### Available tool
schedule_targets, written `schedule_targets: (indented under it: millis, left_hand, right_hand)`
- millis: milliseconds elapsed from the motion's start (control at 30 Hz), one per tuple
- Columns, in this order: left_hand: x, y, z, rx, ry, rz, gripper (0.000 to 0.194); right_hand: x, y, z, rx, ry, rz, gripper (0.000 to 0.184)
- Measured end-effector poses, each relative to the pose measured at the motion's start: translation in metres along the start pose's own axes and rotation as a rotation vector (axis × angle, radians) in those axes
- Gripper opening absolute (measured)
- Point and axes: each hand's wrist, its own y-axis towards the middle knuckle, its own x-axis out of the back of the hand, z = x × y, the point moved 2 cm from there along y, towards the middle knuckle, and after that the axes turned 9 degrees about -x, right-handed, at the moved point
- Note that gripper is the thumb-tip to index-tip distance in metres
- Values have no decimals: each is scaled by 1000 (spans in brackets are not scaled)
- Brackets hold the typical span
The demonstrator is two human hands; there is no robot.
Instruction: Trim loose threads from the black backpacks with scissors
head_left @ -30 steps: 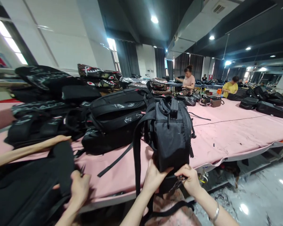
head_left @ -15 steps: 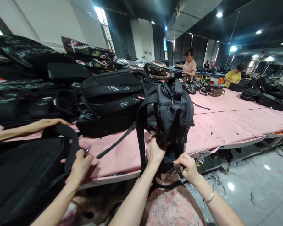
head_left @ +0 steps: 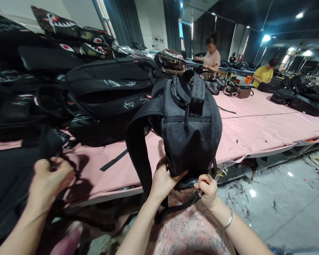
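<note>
A black backpack (head_left: 188, 141) stands upright in front of me at the table edge, its top handle and zip towards me. My left hand (head_left: 163, 180) grips its lower left side, the thumb lying across the front. At the lower right edge, my right hand (head_left: 207, 191) is closed, fingertips pinching near the bottom seam. A small dark tool (head_left: 200, 192), looking like thread snips, shows partly in that palm; most of it is hidden. One wide shoulder strap (head_left: 138, 141) loops down on the left, and a thin black strap (head_left: 180, 207) hangs below across my lap.
At left, a co-worker's hand (head_left: 51, 177) works on another black bag (head_left: 10, 191). Black backpacks (head_left: 108, 102) and patterned bags (head_left: 77, 39) are piled behind. The pink tabletop (head_left: 268, 124) runs right, with more black bags (head_left: 305, 104). Two people work farther back.
My view has moved closer and lower over the backpack. My right hand stays at its bottom edge, with the thin strap now across its front. The co-worker's hand has moved left.
</note>
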Motion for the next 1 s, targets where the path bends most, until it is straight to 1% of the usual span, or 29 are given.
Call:
schedule_targets:
  millis: [33,67,133,200,233,300,400,467,567,667,767,833,900,1000]
  left_hand:
    - [0,-3,-1,7,-37,-10,58]
    - [1,-5,-2,4,-74,-44,60]
    - [5,-8,-8,-36,-156,-186,63]
    - [11,-10,-16,-89,-243,-374,57]
    - [14,-10,-21,-105,-289,-448,51]
    - [19,-6,-30,-121,-362,-523,39]
    - [25,2,-42,-162,-392,-541,31]
    - [28,6,-48,-214,-359,-553,24]
    - [32,9,-56,-302,-274,-563,14]
    - [36,11,-61,-334,-208,-535,5]
    - [38,13,-62,-254,-217,-469,12]
    - [37,15,-62,-168,-288,-426,14]
    - [36,15,-62,-90,-404,-397,17]
    - [33,13,-64,-17,-543,-385,21]
  right_hand:
    - [1,1,-1,-14,4,8,22]
    - [2,2,-2,-32,11,16,20]
    - [6,9,-3,-77,33,42,16]
    - [10,18,-2,-135,76,86,18]
    - [12,24,0,-165,106,110,19]
    - [17,35,8,-231,171,148,15]
    - [24,45,25,-338,265,180,4]
    - [27,47,36,-460,347,228,4]
    - [28,47,51,-648,517,348,12]
    - [28,50,66,-729,734,464,29]
    - [25,55,76,-786,956,549,38]
    - [21,59,80,-825,1070,576,35]
    - [17,62,83,-871,1161,563,32]
    - [12,66,86,-934,1238,534,35]
